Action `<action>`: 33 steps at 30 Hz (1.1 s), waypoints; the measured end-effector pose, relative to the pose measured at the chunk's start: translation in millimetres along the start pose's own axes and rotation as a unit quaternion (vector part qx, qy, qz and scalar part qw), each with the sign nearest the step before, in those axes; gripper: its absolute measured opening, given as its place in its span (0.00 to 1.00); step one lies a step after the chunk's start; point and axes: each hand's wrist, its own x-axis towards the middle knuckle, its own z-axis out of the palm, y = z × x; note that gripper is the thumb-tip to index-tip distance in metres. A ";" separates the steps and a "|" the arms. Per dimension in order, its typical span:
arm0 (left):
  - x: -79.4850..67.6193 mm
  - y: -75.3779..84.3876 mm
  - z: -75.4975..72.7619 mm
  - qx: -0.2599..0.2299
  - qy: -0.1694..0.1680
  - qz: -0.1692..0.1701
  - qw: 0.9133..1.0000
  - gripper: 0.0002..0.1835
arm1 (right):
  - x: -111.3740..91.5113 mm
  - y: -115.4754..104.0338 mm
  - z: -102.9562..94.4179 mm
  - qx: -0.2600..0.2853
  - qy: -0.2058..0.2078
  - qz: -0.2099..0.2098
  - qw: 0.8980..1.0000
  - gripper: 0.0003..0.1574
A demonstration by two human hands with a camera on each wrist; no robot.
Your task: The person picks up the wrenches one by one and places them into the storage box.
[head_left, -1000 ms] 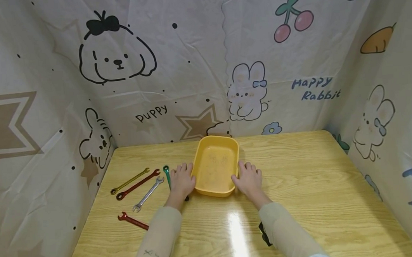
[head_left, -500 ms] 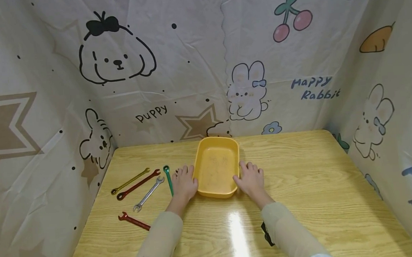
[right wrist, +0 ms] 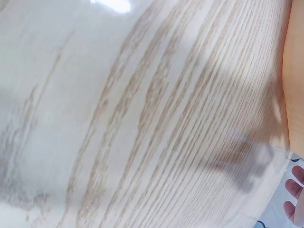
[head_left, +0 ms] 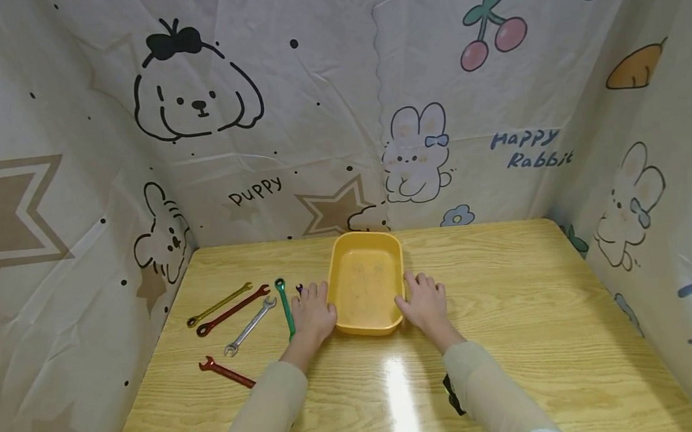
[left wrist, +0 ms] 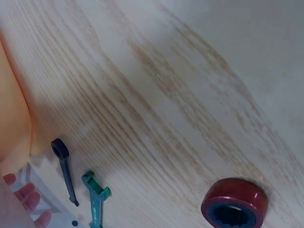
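A yellow plastic basin (head_left: 366, 287) sits on the wooden table, with nothing inside it. My left hand (head_left: 312, 314) touches its left wall, the thumb beside the wall and the fingers pointing forward. Against the right wall rests my right hand (head_left: 425, 303) in a similar way. In the left wrist view, fingertips (left wrist: 31, 197) show past the basin's orange-looking wall (left wrist: 12, 109). The right wrist view shows a strip of that wall (right wrist: 295, 80) and a few fingertips (right wrist: 294, 194). Close to the left hand lie a green wrench (head_left: 284, 304) and a dark wrench (left wrist: 64, 171), partly hidden in the head view.
Left on the table (head_left: 533, 310) lie a yellow wrench (head_left: 218, 305), a long red wrench (head_left: 233, 310), a silver wrench (head_left: 250, 326) and a shorter red wrench (head_left: 226, 372), partly under the left sleeve. Printed cloth (head_left: 315, 80) walls the back and sides.
The basin has slid slightly toward me and to the right, both hands moving along with it. More of the green wrench and the tip of the dark wrench now show.
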 end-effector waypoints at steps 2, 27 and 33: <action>-1.4 1.4 -0.2 -0.001 0.000 -0.004 1.000 0.23 | 0.1 0.6 0.5 0.000 -0.003 0.001 1.000 0.35; -16.0 13.9 3.4 0.010 0.012 -0.006 1.000 0.22 | -1.0 11.4 -1.2 0.000 -0.013 -0.015 1.000 0.36; -19.1 15.7 4.0 0.010 0.017 -0.006 1.000 0.22 | -2.3 12.3 -2.4 0.007 0.000 -0.020 1.000 0.35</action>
